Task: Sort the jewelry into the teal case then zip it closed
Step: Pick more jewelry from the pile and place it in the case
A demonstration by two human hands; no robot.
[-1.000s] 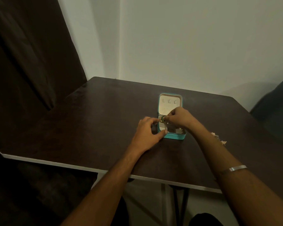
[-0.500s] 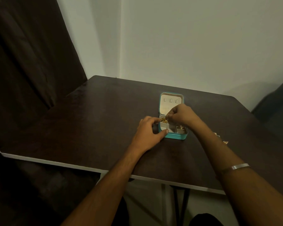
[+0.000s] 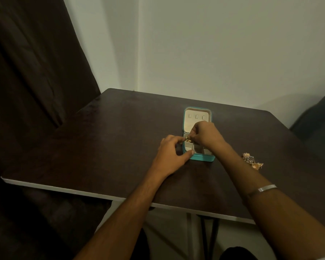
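The right hand (image 3: 204, 136) pinched a small gold piece of jewelry (image 3: 188, 140) over the far-left compartment of the teal case (image 3: 203, 158), wrist arched, fingertips pointing down. The left hand (image 3: 172, 156) gripped the case's near-left corner, thumb on the rim, steadying it. The piece looked light, fine and easily snagged, best taken by fingertip pinch. More jewelry (image 3: 251, 161) lay on the tabletop (image 3: 101, 147), to the right of the case.

The case (image 3: 202, 158) is teal outside with a cream lining, sitting on a dark brown table (image 3: 105, 139). Gold jewelry (image 3: 188, 140) inside, a gold-and-bluish pile (image 3: 251, 162) nearby, silver bangle (image 3: 267, 188), dark curtain (image 3: 26, 62).
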